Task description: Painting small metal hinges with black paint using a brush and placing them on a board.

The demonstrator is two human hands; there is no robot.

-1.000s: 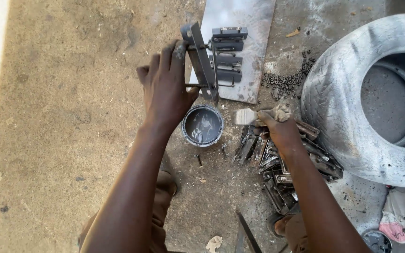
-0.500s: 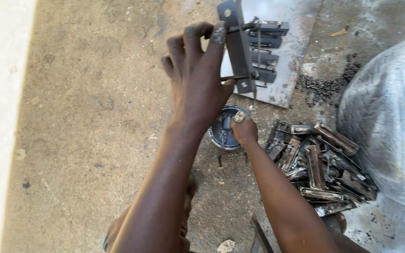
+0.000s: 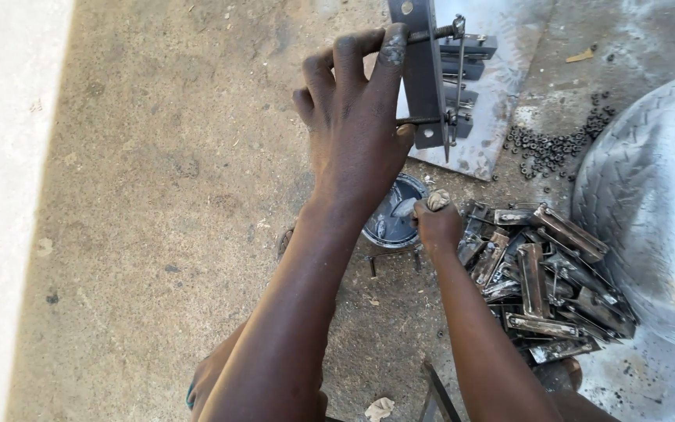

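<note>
Bare concrete floor; left hand fingers clamp a bracket, right hand grips a rag.

– What's the left hand holding?
– A dark metal bracket with a bolt through it, lifted upright over a grey plate.
– And the right hand?
– Closed on a rag at the rim of a small tin on the floor.
– Anything nearby?
– A pile of brackets just beside it, loose nuts, and a tyre at the right.
</note>
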